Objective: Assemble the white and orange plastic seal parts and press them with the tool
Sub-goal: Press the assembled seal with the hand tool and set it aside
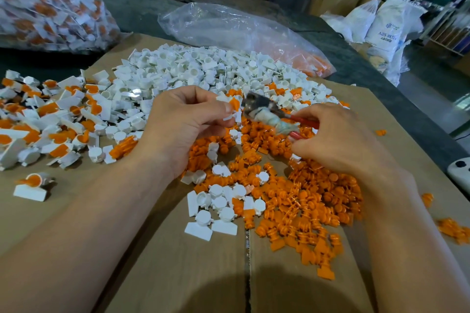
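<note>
Clear plastic bags, two: far-left bag (pixel 48 2) packed with white-and-orange pieces; slack bag (pixel 229 28) holds orange pieces at its low end. On the desk (pixel 142 5), cardboard (pixel 178 262) carries three heaps, uncountable: white parts (pixel 183 68), orange parts (pixel 305 201), joined seals (pixel 58 119); left grip (pixel 188 119) pinches one seal (pixel 232 107) above them; right grip (pixel 338 140) curls round one red-handled tool (pixel 264 112), whose blurred head is just beside that seal.

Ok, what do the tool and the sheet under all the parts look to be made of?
Tool: dark, dull head reads as worn metal; the red handles shine like plastic coating; the pale wrap round its middle may be tape or cloth, too blurred to tell. Sheet: brown, matt cardboard, with a seam between flaps.
</note>
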{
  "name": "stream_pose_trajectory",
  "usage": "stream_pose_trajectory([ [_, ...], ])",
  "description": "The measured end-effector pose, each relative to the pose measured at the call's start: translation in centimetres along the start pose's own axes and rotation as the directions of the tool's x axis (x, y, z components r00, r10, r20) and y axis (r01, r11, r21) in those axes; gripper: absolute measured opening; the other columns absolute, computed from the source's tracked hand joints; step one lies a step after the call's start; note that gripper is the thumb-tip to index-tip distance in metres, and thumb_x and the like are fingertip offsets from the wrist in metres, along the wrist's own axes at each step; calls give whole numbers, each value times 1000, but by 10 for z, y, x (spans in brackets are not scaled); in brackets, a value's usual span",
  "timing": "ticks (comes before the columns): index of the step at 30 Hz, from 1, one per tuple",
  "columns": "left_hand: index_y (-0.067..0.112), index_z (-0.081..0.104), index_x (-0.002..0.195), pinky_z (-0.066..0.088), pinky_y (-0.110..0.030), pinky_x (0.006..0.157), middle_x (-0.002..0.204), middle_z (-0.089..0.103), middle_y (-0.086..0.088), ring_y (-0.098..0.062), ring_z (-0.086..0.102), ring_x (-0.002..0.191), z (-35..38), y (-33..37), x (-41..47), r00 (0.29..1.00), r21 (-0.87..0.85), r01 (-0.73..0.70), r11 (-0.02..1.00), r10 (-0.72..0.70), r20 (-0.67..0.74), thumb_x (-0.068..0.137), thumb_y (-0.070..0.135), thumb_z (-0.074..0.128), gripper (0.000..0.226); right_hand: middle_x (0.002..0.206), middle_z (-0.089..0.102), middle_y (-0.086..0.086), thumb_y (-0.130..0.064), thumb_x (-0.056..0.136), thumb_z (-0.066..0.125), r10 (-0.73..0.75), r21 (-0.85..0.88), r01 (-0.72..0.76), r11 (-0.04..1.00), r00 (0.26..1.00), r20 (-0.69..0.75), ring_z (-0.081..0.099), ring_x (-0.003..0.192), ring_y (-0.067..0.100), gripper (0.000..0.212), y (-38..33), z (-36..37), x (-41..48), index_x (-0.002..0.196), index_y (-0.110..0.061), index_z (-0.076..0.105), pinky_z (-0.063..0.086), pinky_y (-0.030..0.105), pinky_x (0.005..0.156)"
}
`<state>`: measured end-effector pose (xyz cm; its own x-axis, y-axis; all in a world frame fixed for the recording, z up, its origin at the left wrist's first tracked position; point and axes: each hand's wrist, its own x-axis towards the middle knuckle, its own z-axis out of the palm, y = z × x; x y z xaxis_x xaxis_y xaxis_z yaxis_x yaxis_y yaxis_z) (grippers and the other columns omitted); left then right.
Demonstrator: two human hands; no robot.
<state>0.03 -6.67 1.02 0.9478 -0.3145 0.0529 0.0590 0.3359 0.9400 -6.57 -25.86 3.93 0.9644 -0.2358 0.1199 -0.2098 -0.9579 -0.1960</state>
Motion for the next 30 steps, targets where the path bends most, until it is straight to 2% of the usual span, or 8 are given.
stream_pose_trajectory([
  [2, 9, 56, 64, 48, -17, 46, 53, 63, -1, -14, 65, 53, 1, -1, 1, 999, -34, -32, 999, 31, -20, 73, -5, 68, 21, 106, 51, 2, -23, 73, 65, -21, 39, 22, 999, 1000, -15, 46, 96, 17, 44, -2, 0, -1, 115, -18, 56, 34, 25, 72],
  [4, 9, 56, 64, 48, -17, 47, 53, 63, 0, -15, 66, 54, 2, -2, 2, 997, -52, -64, 997, 62, -37, 73, -5, 68, 21, 86, 46, -2, -16, 77, 59, -48, 36, 50, 998, 997, -62, 41, 79, 15, 11, -3, 2, 0, 87, -18, 54, 28, 15, 59],
  [7, 10, 58, 65, 49, -17, 48, 55, 65, 0, -15, 67, 56, 2, -2, 3, 993, -77, -108, 991, 105, -46, 73, -3, 69, 19, 70, 36, -9, -19, 85, 54, -82, 48, 89, 995, 986, -145, 33, 63, 10, 31, -6, 8, 0, 65, -27, 32, 26, 14, 55],
  [13, 14, 61, 65, 49, -18, 49, 57, 66, 1, -16, 68, 58, 1, -3, 2, 978, -120, -195, 973, 183, -99, 74, -3, 68, 21, 80, 43, -9, -38, 88, 48, -175, -22, 176, 984, 945, -275, 36, 78, 12, 20, -17, 11, -4, 94, -21, 56, 23, 28, 61],
  [16, 12, 60, 67, 49, -18, 50, 56, 66, 2, -15, 68, 58, 1, -3, 3, 973, -136, -214, 967, 200, -112, 74, -4, 68, 19, 72, 36, -14, -40, 88, 46, -189, 28, 201, 979, 953, -238, 34, 65, 7, 18, -22, 15, -5, 94, -24, 48, 22, 22, 53],
  [18, 11, 60, 67, 50, -18, 51, 57, 66, 2, -15, 68, 58, 2, -3, 3, 971, -151, -224, 963, 208, -117, 71, -3, 69, 17, 81, 38, -10, -39, 89, 46, -207, 38, 221, 975, 953, -222, 34, 71, 8, 27, -24, 18, -5, 104, -18, 52, 17, 29, 57],
  [23, 10, 60, 66, 51, -18, 52, 59, 65, 0, -15, 68, 57, 4, -2, 4, 966, -199, -243, 949, 218, -143, 57, 9, 71, 14, 97, 38, -10, -39, 89, 48, -234, 58, 247, 967, 957, -169, 35, 87, 5, 42, -26, 22, -5, 122, -14, 49, 18, 19, 62],
  [30, 9, 60, 68, 52, -19, 52, 59, 65, 1, -14, 68, 58, 4, -2, 5, 961, -189, -260, 947, 235, -148, 57, 11, 70, 15, 96, 39, -10, -40, 89, 48, -245, 49, 255, 966, 957, -152, 35, 85, 6, 41, -27, 23, -5, 121, -14, 50, 18, 20, 62],
])
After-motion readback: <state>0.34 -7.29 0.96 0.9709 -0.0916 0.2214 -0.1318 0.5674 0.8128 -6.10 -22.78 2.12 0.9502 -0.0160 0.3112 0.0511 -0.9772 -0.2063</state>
